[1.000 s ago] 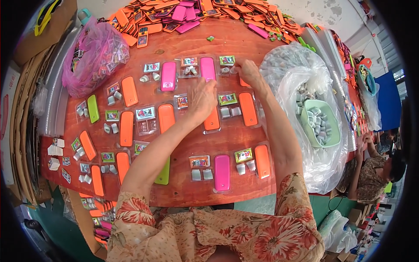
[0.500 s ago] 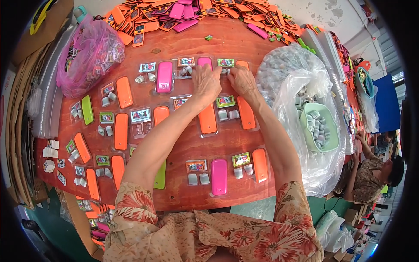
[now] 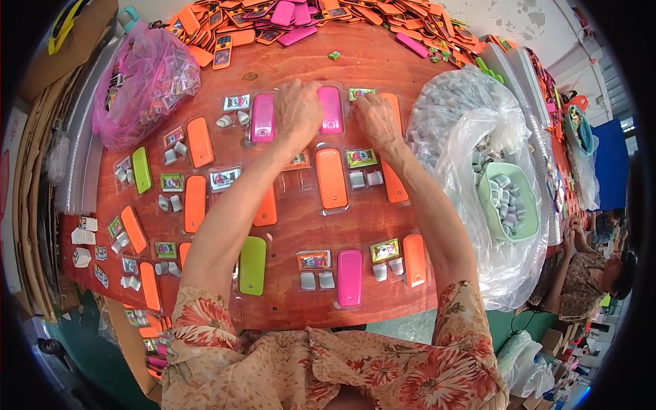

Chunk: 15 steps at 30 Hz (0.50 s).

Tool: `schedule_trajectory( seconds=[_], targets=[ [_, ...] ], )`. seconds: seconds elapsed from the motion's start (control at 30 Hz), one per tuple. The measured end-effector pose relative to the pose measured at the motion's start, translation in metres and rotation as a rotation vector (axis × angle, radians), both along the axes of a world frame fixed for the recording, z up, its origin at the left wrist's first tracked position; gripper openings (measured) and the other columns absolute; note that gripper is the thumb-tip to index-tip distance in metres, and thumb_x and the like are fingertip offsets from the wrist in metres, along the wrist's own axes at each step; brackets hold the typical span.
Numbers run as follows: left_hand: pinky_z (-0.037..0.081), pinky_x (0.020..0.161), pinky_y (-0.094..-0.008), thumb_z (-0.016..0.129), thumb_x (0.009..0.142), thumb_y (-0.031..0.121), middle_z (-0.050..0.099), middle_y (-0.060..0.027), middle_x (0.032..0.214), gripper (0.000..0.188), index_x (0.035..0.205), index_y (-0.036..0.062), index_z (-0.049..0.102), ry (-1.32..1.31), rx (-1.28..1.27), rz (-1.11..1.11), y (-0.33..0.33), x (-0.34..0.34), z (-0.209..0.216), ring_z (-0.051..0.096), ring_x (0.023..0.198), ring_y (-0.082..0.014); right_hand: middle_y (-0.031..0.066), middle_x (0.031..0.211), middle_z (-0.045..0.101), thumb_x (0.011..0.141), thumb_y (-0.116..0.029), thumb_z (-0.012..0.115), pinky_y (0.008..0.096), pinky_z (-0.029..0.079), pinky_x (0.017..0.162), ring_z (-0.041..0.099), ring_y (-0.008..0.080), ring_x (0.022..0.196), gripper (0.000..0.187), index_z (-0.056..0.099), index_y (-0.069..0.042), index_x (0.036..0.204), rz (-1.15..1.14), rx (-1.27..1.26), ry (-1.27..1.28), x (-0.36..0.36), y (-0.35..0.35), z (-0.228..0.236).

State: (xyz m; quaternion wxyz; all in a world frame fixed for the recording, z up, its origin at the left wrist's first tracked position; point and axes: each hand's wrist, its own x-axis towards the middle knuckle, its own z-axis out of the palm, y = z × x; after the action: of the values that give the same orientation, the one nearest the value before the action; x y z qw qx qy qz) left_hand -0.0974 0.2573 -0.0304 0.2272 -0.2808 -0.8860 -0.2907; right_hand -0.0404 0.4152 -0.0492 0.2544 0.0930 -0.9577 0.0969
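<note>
- Reddish wooden worktop (image 3: 383,65), covered with rows of clear blister trays holding orange, pink and green toy phones.
- Clear plastic bag (image 3: 471,130) on the right, holding a green bowl (image 3: 509,205) of small grey parts.
- Left hand (image 3: 297,109), fingers bent, pressing on the pink plastic toy phone (image 3: 331,109) at the far row.
- Right hand (image 3: 376,119) just beside it, fingers curled on the tray edge; grip unclear.

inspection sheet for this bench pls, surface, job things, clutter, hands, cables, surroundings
surface: reddish wooden table, mostly covered with rows of clear trays
job's things: pink toy phone in the far row, between both hands; small printed card beside the right hand
clutter: pile of loose phones at the far edge; pink bag; clear bag; green bowl of small grey parts
grippers: left hand and right hand palms down on trays
cables: nothing seen
surroundings: cardboard at left; another person at right
</note>
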Motion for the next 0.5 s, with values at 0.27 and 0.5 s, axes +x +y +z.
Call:
schedule_trajectory(
  seconds=[0.27,0.5],
  targets=[
    [0.038,0.067,-0.0412,0.049,0.069,0.009,0.052,-0.0139,0.077,0.019,0.082,0.0111,0.062,-0.067,-0.104,0.091,-0.047,-0.020,-0.008,0.048,0.075,-0.0302,0.0177,0.070,0.055,0.071,-0.008,0.048,0.0390,0.044,0.059,0.056,0.0313,0.068,0.008,0.055,-0.003,0.072,-0.076,-0.138,-0.073,-0.005,0.001,-0.005],
    [0.039,0.064,-0.0383,0.051,0.072,0.009,0.049,-0.0105,0.073,0.018,0.086,0.0125,0.062,0.034,-0.147,-0.033,-0.061,-0.015,-0.015,0.047,0.074,-0.0274,0.0172,0.077,0.058,0.071,-0.014,0.054,0.0408,0.044,0.065,0.056,0.0336,0.073,0.017,0.057,-0.006,0.086,0.075,-0.435,-0.048,-0.038,-0.032,0.000]
  ],
)
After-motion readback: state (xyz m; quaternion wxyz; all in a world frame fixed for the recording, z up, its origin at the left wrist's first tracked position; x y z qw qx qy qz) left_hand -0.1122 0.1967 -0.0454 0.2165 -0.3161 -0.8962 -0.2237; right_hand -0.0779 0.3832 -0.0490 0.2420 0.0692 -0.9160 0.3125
